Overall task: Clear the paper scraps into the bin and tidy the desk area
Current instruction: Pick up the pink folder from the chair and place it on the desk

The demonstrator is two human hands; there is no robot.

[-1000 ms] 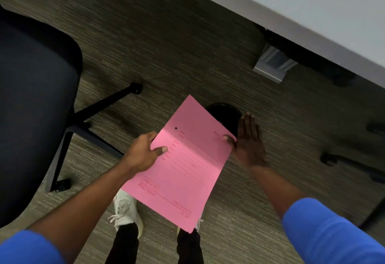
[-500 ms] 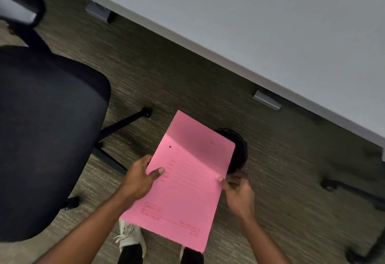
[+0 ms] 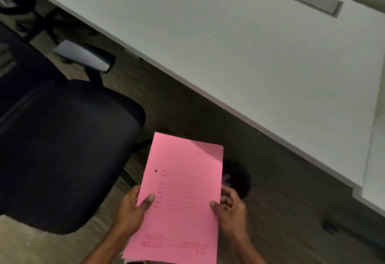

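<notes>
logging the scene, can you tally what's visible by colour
pink: 1, folder
black: 2, office chair and bin
white: 1, desk
total: 4

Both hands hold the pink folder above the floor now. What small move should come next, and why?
Probably lift the pink paper folder onto the bare white desk top: the left hand and right hand grip its sides over the round black bin, and it looks intact, not scrap.
</notes>
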